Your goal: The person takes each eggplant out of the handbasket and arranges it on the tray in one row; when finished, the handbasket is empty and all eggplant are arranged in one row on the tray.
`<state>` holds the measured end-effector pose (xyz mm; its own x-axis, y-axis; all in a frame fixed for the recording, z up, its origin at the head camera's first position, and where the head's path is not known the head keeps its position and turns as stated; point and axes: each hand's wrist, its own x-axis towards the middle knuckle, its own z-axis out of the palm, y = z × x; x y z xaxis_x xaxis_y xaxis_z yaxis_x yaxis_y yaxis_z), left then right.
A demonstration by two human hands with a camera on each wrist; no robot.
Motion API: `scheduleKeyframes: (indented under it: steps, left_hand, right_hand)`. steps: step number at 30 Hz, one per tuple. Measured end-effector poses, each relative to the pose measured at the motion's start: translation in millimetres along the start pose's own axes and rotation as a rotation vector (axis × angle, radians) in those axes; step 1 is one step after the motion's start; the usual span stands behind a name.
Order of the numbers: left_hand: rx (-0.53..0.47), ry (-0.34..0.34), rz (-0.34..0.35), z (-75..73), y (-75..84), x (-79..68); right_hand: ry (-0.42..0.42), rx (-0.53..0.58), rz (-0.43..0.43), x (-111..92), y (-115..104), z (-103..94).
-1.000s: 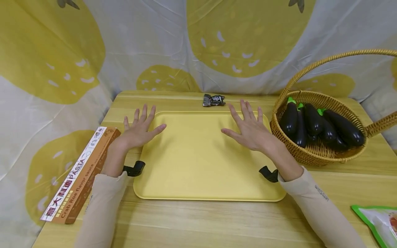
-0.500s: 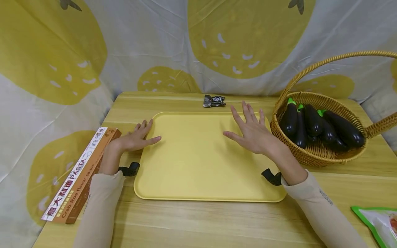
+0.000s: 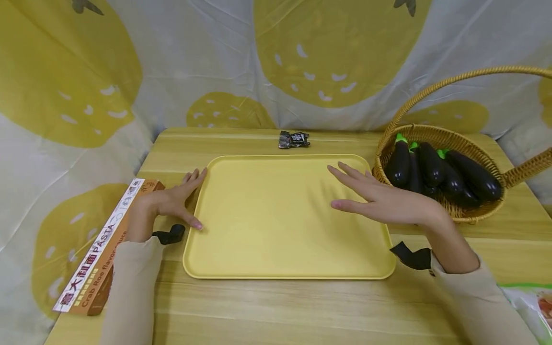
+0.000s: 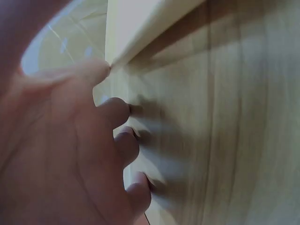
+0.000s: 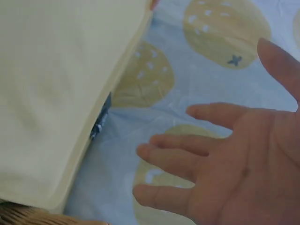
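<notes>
A yellow rectangular tray [image 3: 276, 215] lies flat on the wooden table. My left hand [image 3: 172, 199] straddles its left rim, thumb over the tray and the other fingers outside. In the left wrist view, the bent fingertips [image 4: 139, 190] of this hand rest at the tabletop, with one finger right at the edge of the tray [image 4: 145, 28]. Over the right part of the tray hovers my right hand [image 3: 384, 199], fingers extended and thumb apart. The right wrist view shows its bare palm [image 5: 234, 159], with nothing held.
Right of the tray stands a wicker basket [image 3: 457, 215] with a tall handle, holding several eggplants [image 3: 431, 165]. A pasta box [image 3: 108, 239] lies along the left side. Behind the tray is a small black packet [image 3: 294, 140]. A green-edged bag [image 3: 530, 302] lies front right, partly behind the sleeve.
My left hand has lowered from above the tray to its left rim, the thumb swinging toward me. My right hand has moved right and turned, still above the tray.
</notes>
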<state>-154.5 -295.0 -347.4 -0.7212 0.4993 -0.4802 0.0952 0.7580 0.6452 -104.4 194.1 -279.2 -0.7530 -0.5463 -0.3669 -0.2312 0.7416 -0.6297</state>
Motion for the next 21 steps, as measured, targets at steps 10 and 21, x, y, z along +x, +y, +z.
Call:
scheduleKeyframes:
  steps: [10,21]
  left_hand:
    - [-0.06,-0.007,0.017,0.4,-7.9,-0.8]
    - [-0.061,-0.015,0.02,-0.1,-8.6,0.0]
  right_hand:
    - [-0.048,-0.099,-0.035,-52.2,30.0,-39.8]
    - [0.228,-0.102,0.161,-66.5,89.1,-78.8]
